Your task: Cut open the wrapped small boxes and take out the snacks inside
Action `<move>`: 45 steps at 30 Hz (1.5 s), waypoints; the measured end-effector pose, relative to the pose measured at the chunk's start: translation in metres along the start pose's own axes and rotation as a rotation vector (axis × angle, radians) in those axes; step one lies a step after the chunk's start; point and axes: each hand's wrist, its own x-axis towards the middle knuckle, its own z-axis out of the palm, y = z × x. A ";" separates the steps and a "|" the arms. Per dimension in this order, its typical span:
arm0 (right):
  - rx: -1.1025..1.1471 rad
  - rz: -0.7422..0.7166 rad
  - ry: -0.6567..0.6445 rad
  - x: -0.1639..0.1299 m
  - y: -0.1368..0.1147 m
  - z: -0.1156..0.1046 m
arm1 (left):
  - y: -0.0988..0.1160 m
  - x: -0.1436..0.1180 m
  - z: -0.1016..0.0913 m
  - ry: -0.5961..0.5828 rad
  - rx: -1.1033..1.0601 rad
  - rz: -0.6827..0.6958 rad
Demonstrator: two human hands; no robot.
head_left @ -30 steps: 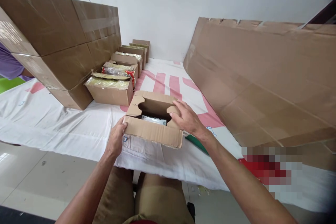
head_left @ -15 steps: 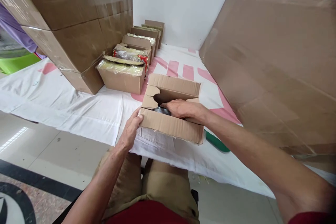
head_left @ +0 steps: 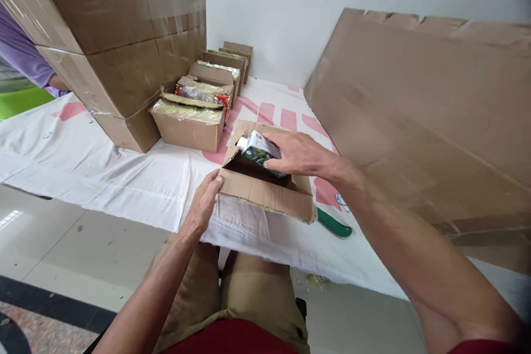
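In front of me on the cloth stands an open cardboard box (head_left: 265, 194), its flaps folded outward. My right hand (head_left: 301, 154) is closed around a drink carton (head_left: 260, 150) with a white cap and a dark green printed side. The carton is tilted at the box's opening, its capped end pointing up and left, its lower part hidden by my fingers and the box. My left hand (head_left: 206, 193) grips the box's near left corner, thumb on the near flap and the other fingers hidden behind it.
A green-handled tool (head_left: 334, 223) lies right of the box. Several small open boxes (head_left: 186, 126) line up behind, beside a wall of taped cartons (head_left: 120, 61). A large cardboard sheet (head_left: 415, 121) leans at right. Another person's purple sleeve (head_left: 25, 50) shows at far left.
My right hand has come up from inside the box, lifting the carton into sight. My left hand stays on the box corner. The view has shifted slightly.
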 end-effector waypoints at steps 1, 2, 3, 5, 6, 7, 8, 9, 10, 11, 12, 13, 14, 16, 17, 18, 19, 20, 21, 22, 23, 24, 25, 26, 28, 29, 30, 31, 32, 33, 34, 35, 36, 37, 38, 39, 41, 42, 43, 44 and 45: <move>0.043 0.028 0.051 -0.010 0.002 -0.010 | 0.001 -0.003 0.000 0.064 0.004 0.018; 0.106 0.052 0.096 -0.022 0.003 -0.020 | 0.003 -0.007 -0.001 0.132 0.010 0.056; 0.186 0.063 0.129 -0.035 0.002 -0.028 | 0.008 -0.013 -0.003 0.193 0.023 0.111; 0.380 0.014 0.155 -0.063 -0.004 -0.038 | 0.024 -0.028 -0.008 0.250 0.052 0.250; 0.470 -0.035 0.136 -0.076 -0.011 -0.040 | 0.034 -0.037 -0.012 0.230 0.068 0.310; 0.538 -0.088 0.103 -0.089 -0.018 -0.039 | 0.044 -0.045 -0.016 0.167 0.086 0.353; 0.577 -0.138 0.065 -0.100 -0.027 -0.036 | 0.055 -0.053 -0.020 0.065 0.098 0.374; 0.585 -0.182 0.036 -0.110 -0.037 -0.030 | 0.064 -0.059 -0.025 -0.062 0.101 0.374; 0.568 -0.220 0.026 -0.118 -0.046 -0.022 | 0.072 -0.065 -0.031 -0.191 0.098 0.353; 0.534 -0.254 0.029 -0.124 -0.056 -0.013 | 0.077 -0.070 -0.036 -0.308 0.096 0.312; 0.494 -0.284 0.044 -0.128 -0.064 -0.002 | 0.080 -0.075 -0.041 -0.395 0.094 0.256; 0.452 -0.310 0.064 -0.130 -0.072 0.009 | 0.081 -0.078 -0.046 -0.447 0.093 0.190; 0.408 -0.334 0.086 -0.129 -0.079 0.020 | 0.080 -0.081 -0.050 -0.467 0.095 0.115; 0.316 -0.373 0.140 -0.124 -0.091 0.041 | 0.075 -0.087 -0.056 -0.444 0.096 -0.031; 0.266 -0.388 0.175 -0.120 -0.096 0.049 | 0.072 -0.090 -0.058 -0.414 0.085 -0.088; 0.214 -0.401 0.211 -0.116 -0.100 0.056 | 0.069 -0.092 -0.059 -0.379 0.067 -0.129; 0.166 -0.412 0.247 -0.112 -0.103 0.061 | 0.067 -0.095 -0.059 -0.344 0.047 -0.156; 0.127 -0.422 0.283 -0.109 -0.106 0.063 | 0.066 -0.097 -0.058 -0.310 0.024 -0.169; 0.103 -0.437 0.324 -0.107 -0.107 0.064 | 0.066 -0.098 -0.058 -0.276 0.002 -0.167; 0.103 -0.457 0.367 -0.107 -0.106 0.063 | 0.066 -0.100 -0.058 -0.244 -0.020 -0.151; 0.126 -0.472 0.411 -0.109 -0.104 0.060 | 0.068 -0.101 -0.058 -0.217 -0.036 -0.121; 0.169 -0.473 0.451 -0.112 -0.101 0.056 | 0.069 -0.102 -0.059 -0.195 -0.046 -0.077; 0.224 -0.448 0.488 -0.117 -0.096 0.053 | 0.071 -0.103 -0.060 -0.179 -0.048 -0.020; 0.285 -0.397 0.513 -0.123 -0.091 0.050 | 0.072 -0.104 -0.061 -0.165 -0.045 0.045; 0.408 -0.252 0.505 -0.134 -0.081 0.049 | 0.072 -0.105 -0.063 -0.145 -0.036 0.175; 0.469 -0.190 0.476 -0.138 -0.077 0.051 | 0.072 -0.105 -0.064 -0.142 -0.041 0.232; 0.532 -0.145 0.438 -0.141 -0.075 0.053 | 0.073 -0.104 -0.065 -0.144 -0.054 0.283; 0.594 -0.114 0.403 -0.142 -0.074 0.055 | 0.074 -0.103 -0.065 -0.153 -0.066 0.326; 0.654 -0.095 0.386 -0.142 -0.074 0.056 | 0.077 -0.102 -0.065 -0.168 -0.076 0.365; 0.714 -0.084 0.395 -0.140 -0.076 0.055 | 0.082 -0.100 -0.065 -0.184 -0.085 0.401; 0.771 -0.083 0.427 -0.138 -0.080 0.051 | 0.090 -0.099 -0.064 -0.194 -0.098 0.442; 0.823 -0.096 0.476 -0.134 -0.084 0.045 | 0.100 -0.097 -0.063 -0.195 -0.114 0.488; 0.867 -0.123 0.538 -0.130 -0.088 0.036 | 0.113 -0.096 -0.063 -0.184 -0.137 0.540; 0.900 -0.162 0.606 -0.126 -0.094 0.026 | 0.127 -0.095 -0.062 -0.159 -0.167 0.591; 0.920 -0.205 0.673 -0.121 -0.100 0.016 | 0.142 -0.095 -0.062 -0.126 -0.197 0.633; 0.928 -0.241 0.734 -0.116 -0.106 0.006 | 0.156 -0.095 -0.063 -0.090 -0.221 0.668; 0.931 -0.287 0.832 -0.106 -0.120 -0.004 | 0.176 -0.094 -0.069 -0.033 -0.242 0.711; 0.939 -0.301 0.859 -0.100 -0.128 -0.003 | 0.179 -0.093 -0.076 -0.014 -0.248 0.721; 0.952 -0.308 0.871 -0.095 -0.135 0.003 | 0.178 -0.092 -0.084 -0.003 -0.248 0.719; 0.967 -0.309 0.868 -0.088 -0.143 0.013 | 0.171 -0.090 -0.095 0.005 -0.241 0.698; 0.982 -0.304 0.851 -0.082 -0.150 0.027 | 0.160 -0.087 -0.108 0.013 -0.233 0.653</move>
